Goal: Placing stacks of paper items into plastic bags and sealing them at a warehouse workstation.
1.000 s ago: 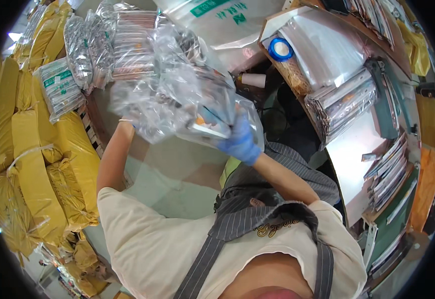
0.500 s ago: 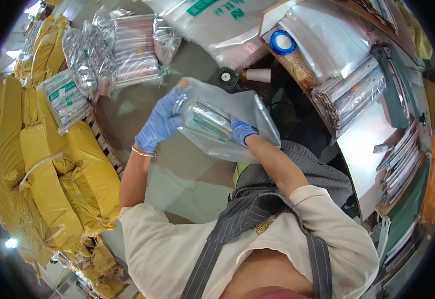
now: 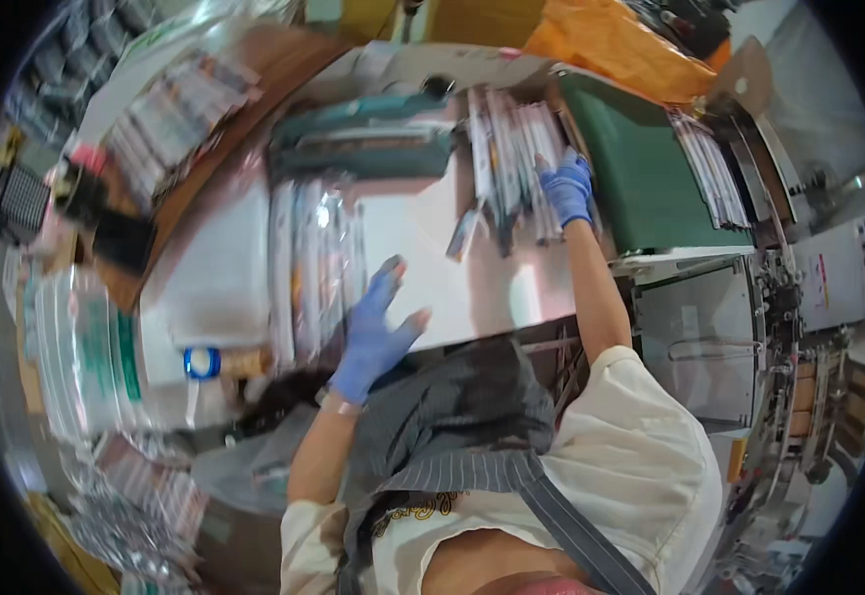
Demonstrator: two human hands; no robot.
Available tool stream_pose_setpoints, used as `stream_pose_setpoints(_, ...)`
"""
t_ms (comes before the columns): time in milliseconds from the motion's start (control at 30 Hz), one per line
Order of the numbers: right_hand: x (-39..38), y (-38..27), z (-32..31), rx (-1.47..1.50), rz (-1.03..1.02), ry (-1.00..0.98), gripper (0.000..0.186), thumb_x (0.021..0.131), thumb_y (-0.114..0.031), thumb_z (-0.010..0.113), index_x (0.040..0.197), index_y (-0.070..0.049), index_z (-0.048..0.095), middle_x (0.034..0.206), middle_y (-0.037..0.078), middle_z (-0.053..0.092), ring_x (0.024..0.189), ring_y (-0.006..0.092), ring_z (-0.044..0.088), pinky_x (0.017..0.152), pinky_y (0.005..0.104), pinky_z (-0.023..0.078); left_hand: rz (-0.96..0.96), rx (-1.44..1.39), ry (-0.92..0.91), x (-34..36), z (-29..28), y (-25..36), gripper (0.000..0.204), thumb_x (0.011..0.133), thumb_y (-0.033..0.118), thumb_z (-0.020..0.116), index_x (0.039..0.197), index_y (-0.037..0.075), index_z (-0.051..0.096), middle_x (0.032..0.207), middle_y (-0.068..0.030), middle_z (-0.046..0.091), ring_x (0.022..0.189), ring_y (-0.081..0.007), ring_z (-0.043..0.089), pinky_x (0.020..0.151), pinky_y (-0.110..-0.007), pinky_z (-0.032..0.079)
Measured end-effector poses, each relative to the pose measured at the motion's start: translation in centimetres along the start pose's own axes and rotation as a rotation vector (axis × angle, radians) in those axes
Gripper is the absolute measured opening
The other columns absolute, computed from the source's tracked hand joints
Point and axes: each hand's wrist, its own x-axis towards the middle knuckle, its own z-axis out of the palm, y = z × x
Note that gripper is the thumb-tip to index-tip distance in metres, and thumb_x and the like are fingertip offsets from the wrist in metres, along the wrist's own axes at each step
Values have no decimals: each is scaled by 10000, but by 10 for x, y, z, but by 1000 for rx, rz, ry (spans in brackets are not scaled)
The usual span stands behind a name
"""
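Note:
My left hand, in a blue glove with bare fingertips, is open over the white worktable, right of a bundle of booklets in clear plastic. It holds nothing. My right hand, gloved alike, reaches to the far right of the table, its fingers closed on a row of thin booklets. This row stands between dark teal folders and a green board. The picture is blurred, so exactly which booklets the fingers grip is hard to tell.
At the left lie clear bags and a blue roll. A wooden shelf edge holds more booklets. Orange sacking lies behind. Metal machinery stands at the right. Wrapped bundles lie at lower left.
The view has swung right to the worktable. Both hands have let go of the clear bag they held; my right hand has moved onto the booklets, my left hand hangs open.

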Motion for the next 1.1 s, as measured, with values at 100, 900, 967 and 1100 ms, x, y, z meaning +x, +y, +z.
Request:
stream_pose_setpoints(100,33,44,31,109,257,-309,769,735,-538,591,1180,68,430,1215,305,432,1123,423,429,934,395,369,-418,12,-100,117,81,-39,849,707,326,708,1324,-51,263,1298,-222,382,1185,-295,405,944,-340,371)
stream_pose_setpoints(900,-236,-11,-113,1561,635,-864,703,664,-169,730,1251,4,384,1104,107,537,978,181,536,836,290,456,-649,-646,-276,-26,100,37,693,638,155,771,1222,26,420,1126,-75,534,1051,-163,501,863,-309,445)
stream_pose_setpoints(967,-196,-27,-127,1539,424,-770,860,554,-120,800,1271,-1,340,1066,88,556,957,172,541,807,306,470,-402,-649,-180,-2,84,66,714,592,184,795,1194,21,446,1196,-96,481,1101,-195,472,897,-334,428)
stream_pose_setpoints(1100,-132,-58,-159,1234,-324,-536,686,494,-262,840,1071,-16,562,1017,96,581,963,178,544,867,334,426,190,-97,-324,49,36,56,1016,674,240,726,1390,66,24,1304,-159,369,1222,-282,355,1035,-385,271)
